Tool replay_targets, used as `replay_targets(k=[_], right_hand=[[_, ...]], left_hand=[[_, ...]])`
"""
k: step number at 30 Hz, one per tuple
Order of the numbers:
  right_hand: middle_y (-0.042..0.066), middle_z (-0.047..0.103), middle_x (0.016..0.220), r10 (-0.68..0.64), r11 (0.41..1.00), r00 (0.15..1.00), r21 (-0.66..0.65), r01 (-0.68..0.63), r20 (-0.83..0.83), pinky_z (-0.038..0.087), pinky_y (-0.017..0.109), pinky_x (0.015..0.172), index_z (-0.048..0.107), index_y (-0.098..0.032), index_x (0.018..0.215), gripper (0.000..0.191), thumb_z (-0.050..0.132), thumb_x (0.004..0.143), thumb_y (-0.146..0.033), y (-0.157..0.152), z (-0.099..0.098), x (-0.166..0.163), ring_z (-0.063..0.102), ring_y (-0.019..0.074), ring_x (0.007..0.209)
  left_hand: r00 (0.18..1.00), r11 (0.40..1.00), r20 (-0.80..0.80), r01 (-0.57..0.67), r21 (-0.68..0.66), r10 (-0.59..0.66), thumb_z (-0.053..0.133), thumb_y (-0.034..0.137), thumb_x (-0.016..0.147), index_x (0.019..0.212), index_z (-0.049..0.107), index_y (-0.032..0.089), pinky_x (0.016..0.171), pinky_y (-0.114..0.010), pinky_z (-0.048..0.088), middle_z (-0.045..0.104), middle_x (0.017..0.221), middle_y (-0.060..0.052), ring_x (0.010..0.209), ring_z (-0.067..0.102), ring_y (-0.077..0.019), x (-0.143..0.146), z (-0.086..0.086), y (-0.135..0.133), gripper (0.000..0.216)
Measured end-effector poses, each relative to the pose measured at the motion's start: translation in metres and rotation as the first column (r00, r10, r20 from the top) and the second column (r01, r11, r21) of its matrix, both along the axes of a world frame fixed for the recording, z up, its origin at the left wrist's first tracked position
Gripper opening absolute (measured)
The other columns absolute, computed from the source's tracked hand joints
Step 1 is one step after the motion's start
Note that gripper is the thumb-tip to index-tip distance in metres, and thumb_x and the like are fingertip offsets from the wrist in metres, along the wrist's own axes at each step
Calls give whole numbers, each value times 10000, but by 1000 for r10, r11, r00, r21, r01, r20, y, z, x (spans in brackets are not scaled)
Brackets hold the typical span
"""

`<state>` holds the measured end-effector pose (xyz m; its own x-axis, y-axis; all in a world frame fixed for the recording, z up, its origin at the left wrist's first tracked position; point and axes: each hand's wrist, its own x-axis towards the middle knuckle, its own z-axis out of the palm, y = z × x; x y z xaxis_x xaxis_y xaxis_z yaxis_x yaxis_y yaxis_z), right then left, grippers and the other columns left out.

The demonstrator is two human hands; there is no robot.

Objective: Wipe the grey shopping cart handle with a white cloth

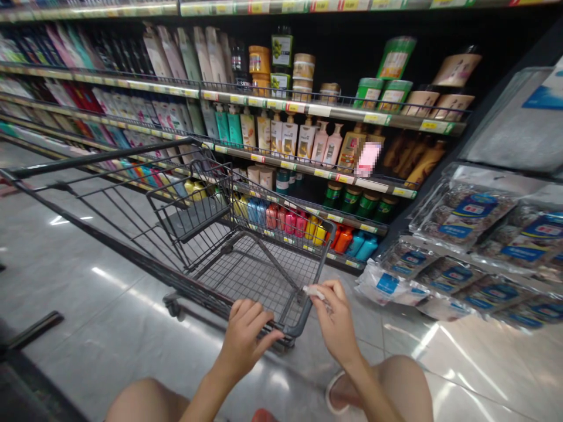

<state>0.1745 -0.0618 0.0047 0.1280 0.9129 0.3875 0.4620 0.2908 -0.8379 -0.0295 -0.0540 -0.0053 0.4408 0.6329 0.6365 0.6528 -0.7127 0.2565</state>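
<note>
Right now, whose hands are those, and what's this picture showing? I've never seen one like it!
There's no robot, just a person's own view from a camera worn on the head, looking forward and down. The bare left hand rests on the edge of a shopping cart. The bare right hand, by the cart's corner, holds something small and whitish; I can't tell what. The cart stands on a shiny grey floor, near shelves lined with bottles and tubs.

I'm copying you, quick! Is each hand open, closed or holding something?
Left hand: on the shopping cart, fingers bent; can't tell whether it grips.
Right hand: closed, pinching a small white thing, maybe a tissue.
</note>
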Motion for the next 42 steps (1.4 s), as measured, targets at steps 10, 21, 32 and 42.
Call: replay_targets(k=[10,21,32,42], right_hand=[[47,531,944,-284,953,885,-5,304,-370,434,283,761,640,-195,938,198,483,893,-308,-53,-43,-55,551,174,877],[40,516,960,-326,923,825,32,383,-462,411,293,819,573,-186,944,159,441,903,-265,-8,-47,-41,522,162,926],[20,533,865,-344,920,800,-5,392,-493,417,307,819,566,-180,854,173,459,873,-314,58,-39,-11,523,159,860],[77,463,1204,-204,961,830,54,270,-518,364,373,1030,596,-201,1135,362,399,832,-194,66,-41,-8,456,196,1189]], left_hand=[[1000,1000,22,-21,-20,22,550,428,851,774,580,195,697,-315,301,543,641,10,668,446,-160,11,1,6,248],[1000,999,6,-26,-44,26,599,406,828,768,605,203,672,-316,297,567,613,22,643,465,-149,24,4,18,212],[993,991,-51,-114,-74,111,586,455,825,770,618,211,699,-325,310,566,624,19,672,478,-163,42,6,48,251],[983,982,-55,-178,-68,175,573,498,815,730,633,199,701,-319,309,530,593,16,654,472,-166,57,6,72,316]])
